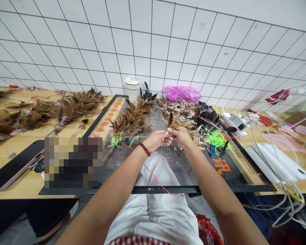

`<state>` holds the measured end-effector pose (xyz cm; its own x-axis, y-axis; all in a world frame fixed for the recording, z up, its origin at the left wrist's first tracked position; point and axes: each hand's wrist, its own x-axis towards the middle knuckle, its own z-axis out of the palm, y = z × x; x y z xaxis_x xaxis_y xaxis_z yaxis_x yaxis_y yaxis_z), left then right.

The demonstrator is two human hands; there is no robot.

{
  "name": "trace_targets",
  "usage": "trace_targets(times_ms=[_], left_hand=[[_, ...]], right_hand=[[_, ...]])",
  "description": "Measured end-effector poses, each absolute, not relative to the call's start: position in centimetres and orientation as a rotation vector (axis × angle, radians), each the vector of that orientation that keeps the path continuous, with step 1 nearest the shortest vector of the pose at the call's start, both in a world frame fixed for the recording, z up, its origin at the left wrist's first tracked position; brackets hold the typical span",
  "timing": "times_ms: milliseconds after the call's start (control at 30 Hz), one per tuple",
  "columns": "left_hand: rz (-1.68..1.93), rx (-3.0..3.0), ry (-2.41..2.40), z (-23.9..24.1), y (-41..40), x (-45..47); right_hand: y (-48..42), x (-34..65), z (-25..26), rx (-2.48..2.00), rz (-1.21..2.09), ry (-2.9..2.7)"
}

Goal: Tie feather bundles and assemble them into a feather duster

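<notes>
My left hand [158,139] and my right hand [181,136] meet fingertip to fingertip above a dark glass sheet [168,163]. Both are closed in a pinch on a small bunch of brown feathers [173,123] that sticks up between them. A thin red thread [155,178] runs from under my left hand down over my lap. A red bead bracelet [144,149] is on my left wrist. A tied row of brown feathers [134,117] lies just left of the hands, and a loose heap of feathers [180,109] lies behind them.
More feather bundles [40,112] lie on the wooden table at left, near a phone [14,166]. A white cup [132,87] and a pink bag [182,92] stand by the tiled wall. Green cords [215,139], white power strips [277,163] and cables lie at right.
</notes>
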<state>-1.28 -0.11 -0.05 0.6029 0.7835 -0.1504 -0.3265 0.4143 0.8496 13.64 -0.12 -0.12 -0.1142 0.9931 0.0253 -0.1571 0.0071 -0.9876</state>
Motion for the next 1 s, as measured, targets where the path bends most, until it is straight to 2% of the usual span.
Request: trace_targets(times_ms=[200, 333, 433, 700, 833, 1000], left_hand=[[0.896, 1.041, 0.816, -0.2, -0.2, -0.4], [1.136, 0.901, 0.826, -0.3, 0.3, -0.6], [1.253, 0.810, 0.840, -0.3, 0.6, -0.9], [1.312, 0.751, 0.914, -0.7, 0.9, -0.9], [1.282, 0.780, 0.945, -0.6, 0.8, -0.8], [1.207, 0.875, 1.015, -0.5, 0.7, -0.4]], right_hand=[[0.5, 14.2, -0.5, -1.141, 1.084, -1.371], [1.0, 16.8, -0.3, -1.362, 0.441, -1.731], [0.9, 18.1, -0.1, -1.457, 0.168, -2.071], [0.2, 16.8, -0.6, -1.363, 0.116, -2.447], [-0.1, 15.9, -0.2, -1.494, -0.006, -2.372], [-0.6, 15.4, 0.4, -1.440, -0.173, -2.279]])
